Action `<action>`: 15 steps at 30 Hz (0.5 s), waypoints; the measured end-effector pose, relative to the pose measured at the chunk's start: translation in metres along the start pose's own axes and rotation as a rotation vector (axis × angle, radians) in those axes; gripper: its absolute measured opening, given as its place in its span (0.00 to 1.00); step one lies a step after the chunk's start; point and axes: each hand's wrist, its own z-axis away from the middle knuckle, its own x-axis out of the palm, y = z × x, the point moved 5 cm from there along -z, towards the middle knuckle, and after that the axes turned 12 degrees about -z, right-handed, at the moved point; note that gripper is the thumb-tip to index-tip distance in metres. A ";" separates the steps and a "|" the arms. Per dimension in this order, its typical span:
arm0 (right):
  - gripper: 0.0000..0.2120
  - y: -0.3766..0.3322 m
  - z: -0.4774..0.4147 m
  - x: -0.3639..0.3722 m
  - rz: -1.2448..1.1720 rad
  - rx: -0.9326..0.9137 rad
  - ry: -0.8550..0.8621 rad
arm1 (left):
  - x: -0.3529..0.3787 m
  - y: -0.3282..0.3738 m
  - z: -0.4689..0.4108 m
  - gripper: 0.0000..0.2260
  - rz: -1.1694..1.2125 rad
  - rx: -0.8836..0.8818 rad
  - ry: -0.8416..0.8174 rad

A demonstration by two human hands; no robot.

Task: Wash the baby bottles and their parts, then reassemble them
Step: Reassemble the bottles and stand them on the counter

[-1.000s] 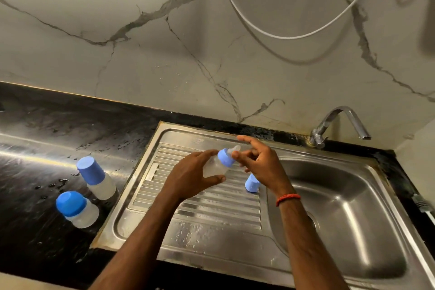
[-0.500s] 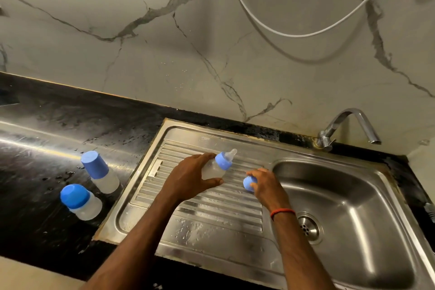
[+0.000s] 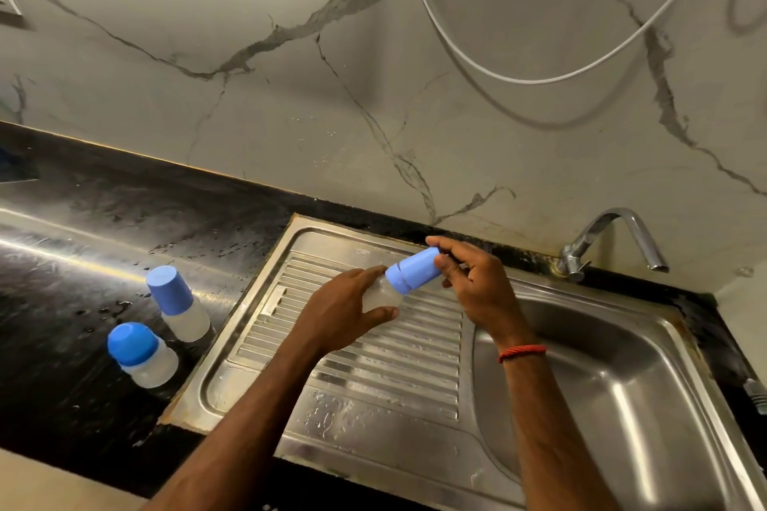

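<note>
Cap (image 3: pixel 415 270) now on bottle (image 3: pixel 384 295) between hands (image 3: pixel 340 315) (image 3: pixel 481 290)

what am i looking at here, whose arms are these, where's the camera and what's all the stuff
There is no machine here. These are a person's two bare arms, seen from a camera worn on their head that looks forward and down. It is the only view.

The left hand grips a small clear bottle above the ribbed draining board of a steel sink. The right hand holds a blue cap at the bottle's top. I cannot tell if it is fully seated.

On the black counter to the left stand two more: a far capped bottle and a near capped bottle. A tap sits behind the basin, and a white hose hangs across the marble wall.
</note>
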 end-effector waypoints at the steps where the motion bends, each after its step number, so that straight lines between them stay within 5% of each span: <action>1: 0.16 0.002 0.001 0.004 -0.007 -0.003 -0.006 | -0.001 0.002 0.000 0.34 -0.016 0.005 -0.006; 15: 0.17 -0.024 -0.017 0.017 0.034 -0.047 -0.091 | -0.014 0.003 0.009 0.35 0.091 0.070 0.043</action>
